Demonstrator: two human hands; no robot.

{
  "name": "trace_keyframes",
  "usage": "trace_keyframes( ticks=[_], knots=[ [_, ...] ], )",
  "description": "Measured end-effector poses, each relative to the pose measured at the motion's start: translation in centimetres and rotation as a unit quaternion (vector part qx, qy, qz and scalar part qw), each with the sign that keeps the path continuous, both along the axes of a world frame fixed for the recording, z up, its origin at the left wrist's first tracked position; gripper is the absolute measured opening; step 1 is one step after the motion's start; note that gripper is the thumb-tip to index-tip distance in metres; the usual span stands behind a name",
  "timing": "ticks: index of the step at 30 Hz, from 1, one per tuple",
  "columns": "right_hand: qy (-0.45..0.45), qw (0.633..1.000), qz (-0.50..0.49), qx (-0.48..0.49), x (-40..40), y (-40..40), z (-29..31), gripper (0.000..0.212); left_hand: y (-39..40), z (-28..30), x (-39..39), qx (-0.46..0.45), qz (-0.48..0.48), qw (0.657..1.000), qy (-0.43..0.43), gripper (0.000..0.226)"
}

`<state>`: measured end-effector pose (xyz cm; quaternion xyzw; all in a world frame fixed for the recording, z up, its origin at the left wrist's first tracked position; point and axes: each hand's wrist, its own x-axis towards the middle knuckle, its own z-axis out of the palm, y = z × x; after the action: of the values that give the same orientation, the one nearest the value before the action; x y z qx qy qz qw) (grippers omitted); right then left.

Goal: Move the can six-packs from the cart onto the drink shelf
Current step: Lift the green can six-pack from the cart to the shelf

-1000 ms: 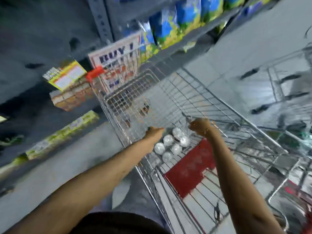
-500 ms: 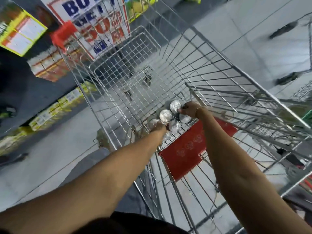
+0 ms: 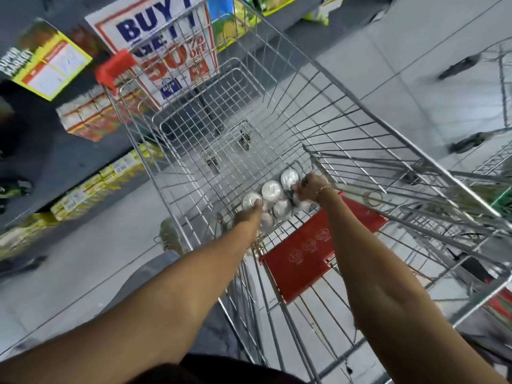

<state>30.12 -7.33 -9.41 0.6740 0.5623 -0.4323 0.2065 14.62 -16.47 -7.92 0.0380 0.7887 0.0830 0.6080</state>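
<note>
A six-pack of silver-topped cans (image 3: 273, 191) stands low inside the wire shopping cart (image 3: 357, 112), near its handle end. Both my arms reach down into the basket. My left hand (image 3: 248, 214) grips the pack's near-left end, its fingers over a can top. My right hand (image 3: 311, 188), with a thin bracelet at the wrist, grips the pack's right end and hides part of it. Whether the pack rests on the cart floor or is lifted off it, I cannot tell.
The cart's red child-seat flap (image 3: 310, 250) lies just behind the pack. A "BUY 1 GET 1 50% OFF" sign (image 3: 166, 48) and dark shelving with boxed goods (image 3: 88, 120) stand at the left. More wire carts (image 3: 496, 167) crowd the right. Grey tiled floor (image 3: 415, 51) lies ahead.
My head has tipped down and closer to the cart. Both hands have gone deeper into the basket and closed on the two ends of the six-pack.
</note>
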Motion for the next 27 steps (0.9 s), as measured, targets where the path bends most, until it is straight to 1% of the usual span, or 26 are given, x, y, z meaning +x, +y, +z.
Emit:
trace_keyframes(
  ticks=[1,3,5,7,8,10,12,14,16,17,21,24,26,27],
  knots=[
    [0.000,1.000,-0.007,0.004,0.1,0.0,0.3,0.029,0.6,0.8,-0.4,0.004,-0.024,1.000,0.009,0.067],
    [0.014,0.998,-0.056,0.017,0.2,-0.1,1.5,0.034,2.5,3.1,-1.1,0.030,-0.064,0.997,0.030,0.066],
    [0.041,0.994,-0.096,0.028,0.3,-0.1,2.7,0.042,4.4,4.6,-1.9,0.058,-0.072,0.995,0.044,0.066],
    [0.058,0.990,-0.117,0.044,0.1,0.0,4.0,0.050,5.9,5.8,-2.8,0.092,-0.061,0.993,0.051,0.065],
    [0.071,0.987,-0.139,0.047,-0.2,0.0,4.5,0.049,6.5,6.5,-3.3,0.109,-0.054,0.991,0.051,0.066],
    [0.090,0.979,-0.163,0.088,-1.0,0.5,6.3,0.046,7.5,8.5,-4.9,0.140,-0.033,0.988,0.048,0.073],
    [0.117,0.968,-0.187,0.121,-2.2,1.6,8.5,0.048,8.7,10.5,-6.6,0.173,-0.017,0.983,0.061,0.079],
    [0.125,0.964,-0.178,0.150,-3.5,2.9,10.9,0.051,9.6,12.2,-8.7,0.203,-0.004,0.977,0.064,0.079],
    [0.123,0.960,-0.169,0.185,-4.9,4.2,13.2,0.053,10.4,13.4,-11.1,0.230,0.013,0.972,0.048,0.087],
    [0.121,0.958,-0.166,0.199,-5.7,4.8,14.6,0.054,10.7,14.0,-12.4,0.244,0.023,0.969,0.034,0.087],
    [0.130,0.952,-0.137,0.242,-9.5,6.4,20.3,0.055,10.9,19.4,-16.9,0.314,0.025,0.949,0.016,0.047],
    [0.173,0.935,-0.132,0.278,-12.6,7.3,23.4,0.051,10.4,23.2,-20.7,0.361,0.021,0.932,0.017,0.033],
    [0.209,0.926,-0.124,0.287,-15.0,7.7,25.0,0.053,9.7,25.5,-23.3,0.373,0.021,0.927,0.012,0.020],
    [0.218,0.925,-0.117,0.287,-16.2,8.0,25.7,0.056,9.3,26.5,-24.5,0.383,0.030,0.923,0.003,0.020]
  ],
)
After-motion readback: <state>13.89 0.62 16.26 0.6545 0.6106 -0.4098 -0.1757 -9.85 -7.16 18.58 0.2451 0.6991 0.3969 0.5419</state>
